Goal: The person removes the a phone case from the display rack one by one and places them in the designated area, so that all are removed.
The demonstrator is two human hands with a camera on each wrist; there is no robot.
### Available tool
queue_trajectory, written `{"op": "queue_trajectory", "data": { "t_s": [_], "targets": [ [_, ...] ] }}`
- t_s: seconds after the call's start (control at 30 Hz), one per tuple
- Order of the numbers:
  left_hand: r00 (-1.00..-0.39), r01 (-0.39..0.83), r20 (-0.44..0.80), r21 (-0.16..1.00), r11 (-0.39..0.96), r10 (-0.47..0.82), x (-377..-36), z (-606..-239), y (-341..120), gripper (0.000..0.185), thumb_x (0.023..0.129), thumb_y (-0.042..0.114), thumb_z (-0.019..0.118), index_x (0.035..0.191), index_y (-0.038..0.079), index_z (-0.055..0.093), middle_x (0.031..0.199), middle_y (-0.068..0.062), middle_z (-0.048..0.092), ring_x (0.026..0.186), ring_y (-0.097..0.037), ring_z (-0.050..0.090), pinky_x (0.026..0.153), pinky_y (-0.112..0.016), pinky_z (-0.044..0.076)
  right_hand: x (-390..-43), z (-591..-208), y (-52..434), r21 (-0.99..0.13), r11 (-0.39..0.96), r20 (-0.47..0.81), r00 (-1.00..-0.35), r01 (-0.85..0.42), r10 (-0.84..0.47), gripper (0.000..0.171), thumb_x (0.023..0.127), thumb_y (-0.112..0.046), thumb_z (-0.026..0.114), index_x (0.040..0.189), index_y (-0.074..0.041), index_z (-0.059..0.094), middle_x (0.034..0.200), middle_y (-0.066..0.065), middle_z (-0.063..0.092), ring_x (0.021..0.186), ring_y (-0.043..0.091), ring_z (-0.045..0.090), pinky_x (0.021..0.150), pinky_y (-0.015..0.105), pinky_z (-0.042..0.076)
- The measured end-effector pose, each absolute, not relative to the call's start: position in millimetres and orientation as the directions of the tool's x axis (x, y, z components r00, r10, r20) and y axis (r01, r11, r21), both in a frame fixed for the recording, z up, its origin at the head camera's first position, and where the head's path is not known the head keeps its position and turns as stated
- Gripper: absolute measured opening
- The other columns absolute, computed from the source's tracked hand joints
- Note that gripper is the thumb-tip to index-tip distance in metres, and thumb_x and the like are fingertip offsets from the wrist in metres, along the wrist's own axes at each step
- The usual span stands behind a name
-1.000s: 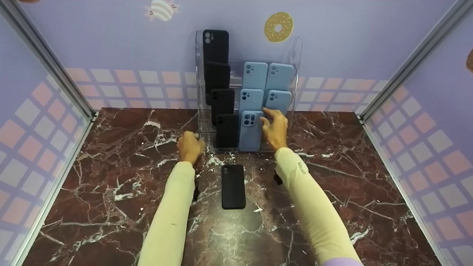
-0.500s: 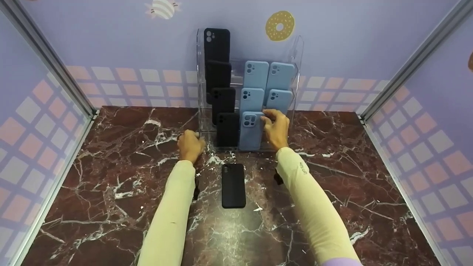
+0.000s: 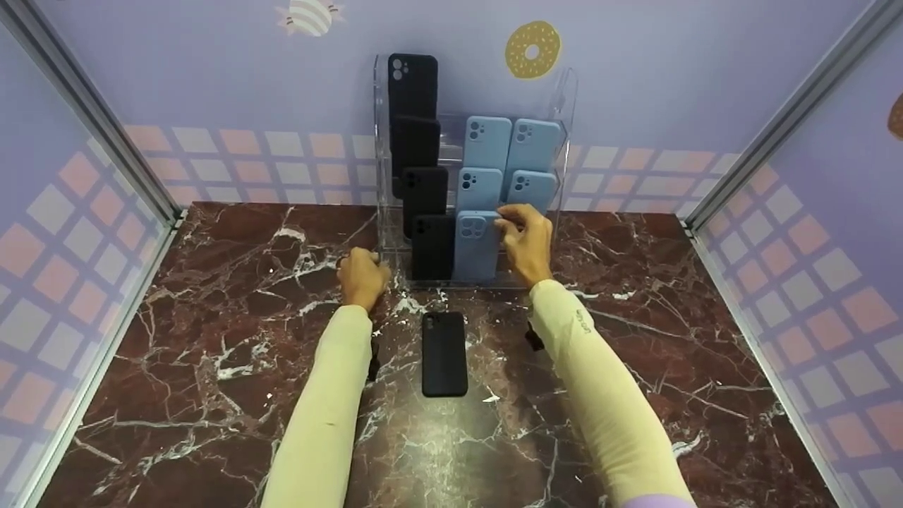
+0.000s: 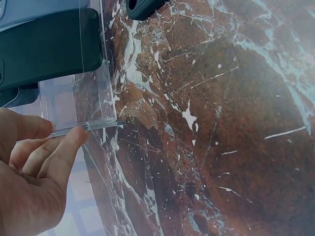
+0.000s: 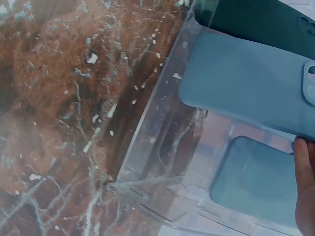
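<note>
My left hand [image 3: 362,279] pinches the left side panel of a clear acrylic stepped display stand [image 4: 101,124] between thumb and fingers. At the stand's front row, my right hand [image 3: 528,240] holds the upper right corner of a light blue phone case [image 3: 476,252] with thumb and forefinger. This case stands upright with its camera cutout at the top. Beside it on the left is a black phone case [image 3: 433,250]. Only the right hand's fingertips [image 5: 304,164] show in the right wrist view, at the blue case's edge.
More black cases [image 3: 415,88] rise in a column on the stand's left, with further light blue cases [image 3: 487,141] in the middle and right. A single black phone case [image 3: 444,356] lies on the marbled table [image 3: 233,423] in front. Patterned walls [image 3: 804,254] enclose three sides.
The front blue case has shifted slightly back and tilted, so its top edge now shows. My right hand stays at its corner; my left hand has stayed on the stand.
</note>
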State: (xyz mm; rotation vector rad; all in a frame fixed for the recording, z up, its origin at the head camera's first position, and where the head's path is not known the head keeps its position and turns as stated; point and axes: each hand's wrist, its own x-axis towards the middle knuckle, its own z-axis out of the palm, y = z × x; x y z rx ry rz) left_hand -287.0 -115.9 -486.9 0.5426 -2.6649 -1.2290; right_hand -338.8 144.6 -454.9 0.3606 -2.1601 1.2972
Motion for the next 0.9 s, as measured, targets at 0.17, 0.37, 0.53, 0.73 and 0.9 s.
{"op": "queue_trajectory", "data": {
  "t_s": [0.17,0.37,0.53,0.73,0.9],
  "targets": [
    [-0.922,-0.257,-0.009,0.763,0.593,-0.387,-286.8,-487.2,-116.5,0.026,0.085,0.008,0.063,0.106,0.002,0.078,0.111,-0.02,0.073,0.107,-0.048,0.066,0.095,-0.056,0.05,-338.0,-446.0,149.4,-0.659,0.492,0.668,-0.744,-0.569,0.035,0.009,0.084,0.006,0.076,0.093,0.006,0.074,0.091,0.017,0.075,0.083,0.028,0.073,0.078,0.037,0.058],
    [-0.92,-0.269,-0.027,0.769,0.579,-0.391,-286.9,-487.2,-116.5,0.027,0.086,0.009,0.064,0.108,0.002,0.077,0.115,-0.021,0.072,0.11,-0.049,0.064,0.097,-0.056,0.048,-331.7,-430.3,153.8,-0.638,0.466,0.701,-0.713,-0.612,0.023,0.01,0.083,0.007,0.076,0.093,0.006,0.073,0.091,0.017,0.075,0.084,0.027,0.073,0.079,0.034,0.058],
    [-0.921,-0.268,-0.024,0.763,0.588,-0.389,-286.7,-487.6,-115.8,0.023,0.086,0.008,0.065,0.104,0.002,0.078,0.111,-0.021,0.073,0.108,-0.048,0.065,0.096,-0.056,0.049,-321.4,-419.8,156.7,-0.643,0.425,0.71,-0.704,-0.637,0.019,0.01,0.084,0.008,0.075,0.094,0.005,0.074,0.092,0.016,0.074,0.083,0.026,0.073,0.077,0.026,0.056],
    [-0.924,-0.255,-0.002,0.748,0.612,-0.383,-287.0,-487.3,-115.9,0.03,0.085,0.007,0.063,0.111,0.0,0.076,0.112,-0.021,0.073,0.108,-0.047,0.066,0.096,-0.055,0.049,-305.1,-413.4,163.6,-0.633,0.409,0.714,-0.7,-0.657,-0.017,0.01,0.084,0.007,0.076,0.093,0.004,0.074,0.089,0.015,0.074,0.079,0.026,0.071,0.074,0.025,0.054],
    [-0.921,-0.255,0.005,0.749,0.611,-0.39,-287.8,-486.2,-116.2,0.027,0.085,0.008,0.066,0.109,0.0,0.076,0.113,-0.022,0.072,0.11,-0.048,0.065,0.098,-0.055,0.047,-295.0,-414.3,171.2,-0.628,0.443,0.697,-0.715,-0.64,-0.046,0.011,0.082,0.008,0.077,0.092,0.006,0.073,0.087,0.016,0.074,0.076,0.024,0.07,0.074,0.023,0.054]
  ]
}}
